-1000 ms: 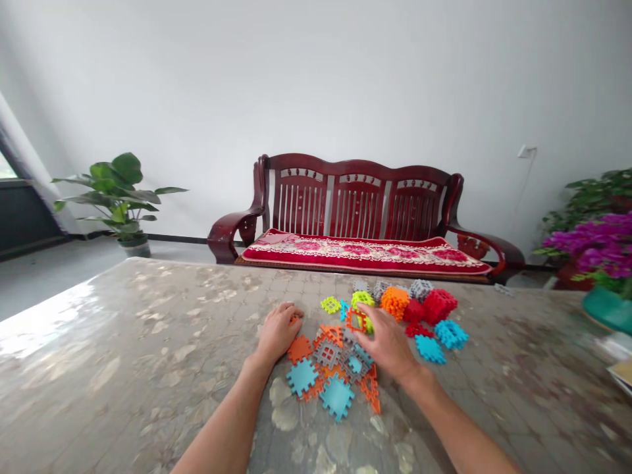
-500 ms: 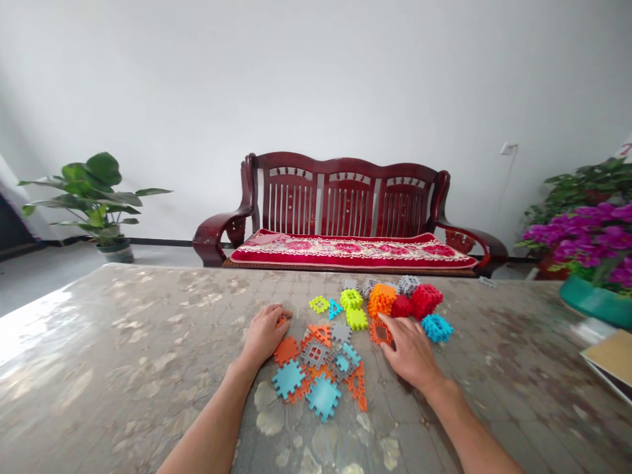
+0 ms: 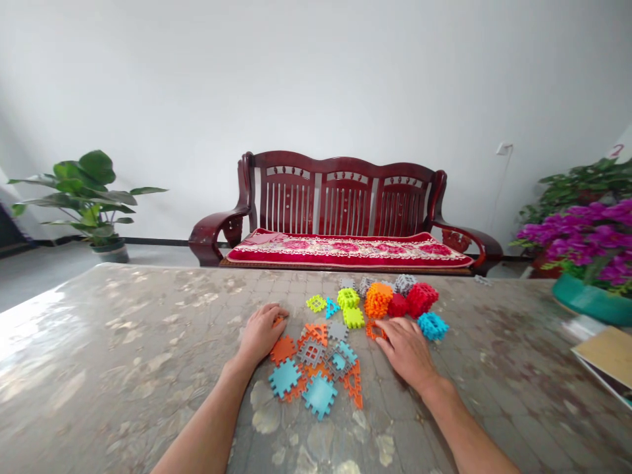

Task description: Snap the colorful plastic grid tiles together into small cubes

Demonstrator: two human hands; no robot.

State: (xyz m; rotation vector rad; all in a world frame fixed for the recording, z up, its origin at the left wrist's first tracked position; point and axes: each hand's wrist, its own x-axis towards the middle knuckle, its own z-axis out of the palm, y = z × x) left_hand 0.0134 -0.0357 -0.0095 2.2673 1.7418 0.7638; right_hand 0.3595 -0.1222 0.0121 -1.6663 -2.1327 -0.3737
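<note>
My left hand (image 3: pixel 261 334) rests on the table with its fingers curled over an orange interlocking tile (image 3: pixel 279 321), mostly hidden under them. To the right, my right hand (image 3: pixel 409 350) has thumb and fingers closed on the edge of an orange square frame tile (image 3: pixel 374 330). Between the hands lies a loose heap of notched tiles: a light-blue square (image 3: pixel 320 395), a grey window tile (image 3: pixel 311 353), an orange square (image 3: pixel 283 349) and an orange triangle (image 3: pixel 353 384). Just behind the right hand stands an orange stack (image 3: pixel 378 300).
Beyond the heap are yellow-green tiles (image 3: pixel 353 318), a blue triangle (image 3: pixel 332 307), red stacks (image 3: pixel 422 299), a blue stack (image 3: pixel 433 326) and grey tiles (image 3: pixel 405 284). A teal flowerpot (image 3: pixel 587 301) and a box-like object (image 3: pixel 607 355) sit at the table's right side. A wooden bench (image 3: pixel 345 197) stands behind.
The orange frame tile at my right hand now looks flatter, and the fingers have shifted over its right side. My left hand stays in place. The view has shifted slightly.
</note>
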